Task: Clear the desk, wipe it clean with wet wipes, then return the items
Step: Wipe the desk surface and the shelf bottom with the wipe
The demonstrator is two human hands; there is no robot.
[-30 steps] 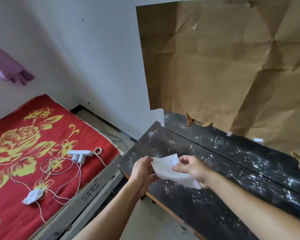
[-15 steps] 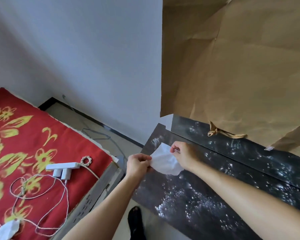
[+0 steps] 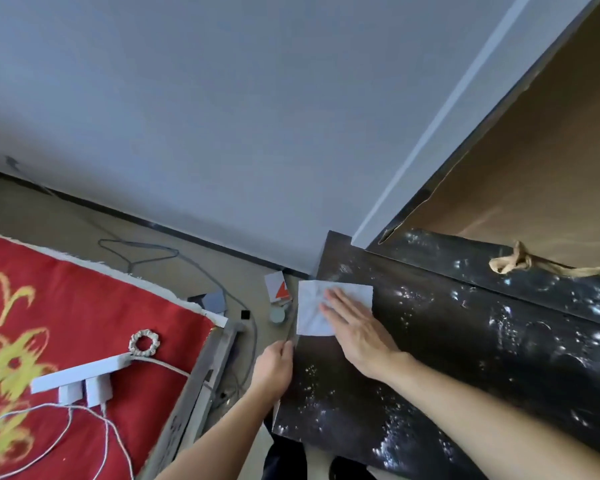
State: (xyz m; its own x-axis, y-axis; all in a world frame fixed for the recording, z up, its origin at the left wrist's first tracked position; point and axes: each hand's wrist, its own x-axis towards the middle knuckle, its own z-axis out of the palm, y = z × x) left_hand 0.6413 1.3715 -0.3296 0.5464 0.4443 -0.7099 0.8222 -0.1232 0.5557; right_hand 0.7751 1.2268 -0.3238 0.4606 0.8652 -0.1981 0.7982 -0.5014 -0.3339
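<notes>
Right hand (image 3: 357,329) flat on the wet wipe (image 3: 312,306) at the table's (image 3: 430,358) far left corner.

The right hand's fingers lie straight and together, pressing the white wipe onto the dark, speckled top; one side of the wipe overhangs the left edge. The left hand (image 3: 274,367) holds that left edge nearer the front, thumb on top, the other fingers hidden below. Along the back edge runs a raised ledge (image 3: 499,271) with a twisted paper cord (image 3: 513,263) lying on it, under a sheet of brown paper (image 3: 534,185). Just beside the left edge, a small box (image 3: 278,287) with a red mark, a few grey pieces and a grey cable (image 3: 136,251) lie on the floor. Further left stands a bed (image 3: 66,306) with a red flowered cover, carrying a white power strip (image 3: 80,374), white leads and a small beaded ring (image 3: 144,342).
</notes>
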